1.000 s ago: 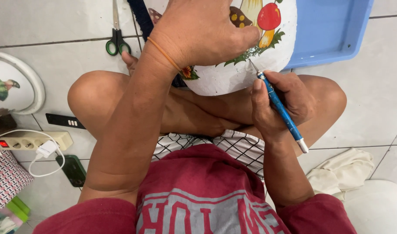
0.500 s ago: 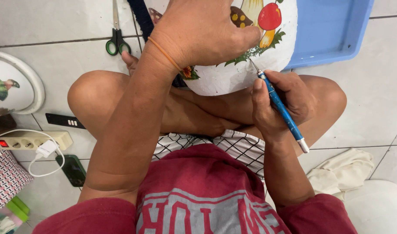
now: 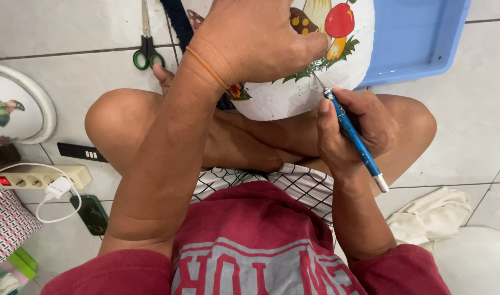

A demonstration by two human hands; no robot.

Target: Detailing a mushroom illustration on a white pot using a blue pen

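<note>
Floor: pale tiled floor (image 3: 53, 33) with grey grout lines, seen from above over crossed bare legs.
Far left: round white plate (image 3: 20, 109) with a green painted figure; below it a power strip (image 3: 39, 176) with a white charger plugged in, and a dark phone (image 3: 91, 214).
Upper left: green-handled scissors (image 3: 146, 52) flat on the tiles, well apart from the work.
Left hand (image 3: 255, 43): fingers curled down over the top of the white painted piece (image 3: 310, 90), steadying it above the lap.
Progress: mushrooms in red and yellow, plus green leaves, already painted; lower white rim bare, likely unfinished.
Right hand (image 3: 348, 131): pinching a blue pen-like tool (image 3: 351, 134), tip touching the green leaf edge.
Behind: blue tray (image 3: 425, 49), touching or just behind the piece.
Lower right: crumpled cream cloth (image 3: 430, 216).
Room: tight between knees; open tiles to the right.
</note>
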